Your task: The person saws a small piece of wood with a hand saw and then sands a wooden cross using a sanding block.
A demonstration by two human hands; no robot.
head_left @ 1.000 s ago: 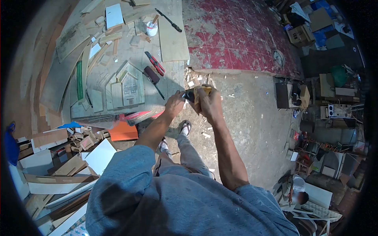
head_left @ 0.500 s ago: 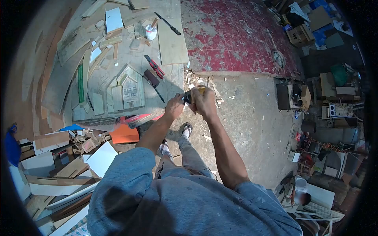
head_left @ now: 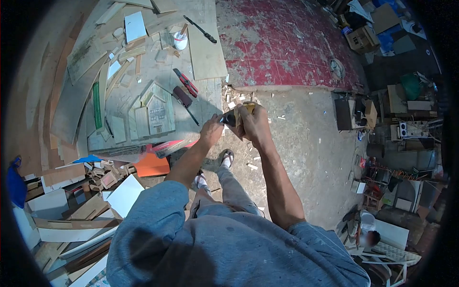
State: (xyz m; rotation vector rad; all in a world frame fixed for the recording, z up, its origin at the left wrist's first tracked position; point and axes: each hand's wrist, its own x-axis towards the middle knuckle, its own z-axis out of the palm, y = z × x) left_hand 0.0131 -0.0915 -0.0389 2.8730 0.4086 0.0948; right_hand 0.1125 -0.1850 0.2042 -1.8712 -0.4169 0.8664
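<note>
Head view: the right hand curls around a yellow-and-black tool, the left hand beside its black end, grip unclear.

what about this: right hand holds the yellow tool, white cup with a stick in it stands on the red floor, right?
One slip: the white cup with the stick stands on the table, not the red floor, as the head view shows. The right hand holds the yellow tool.

1. Worktop: matt wood, dusty.
2. House-shaped piece: bare, matt wood.
3. White panel: smooth.
4. White cup: smooth, plastic-looking.
5. Red floor: tiled, scuffed, patchy.
6. Grey floor: rough, concrete-looking.
7. Shirt: matt, speckled cloth.
8. Held tool: finish unclear.
</note>
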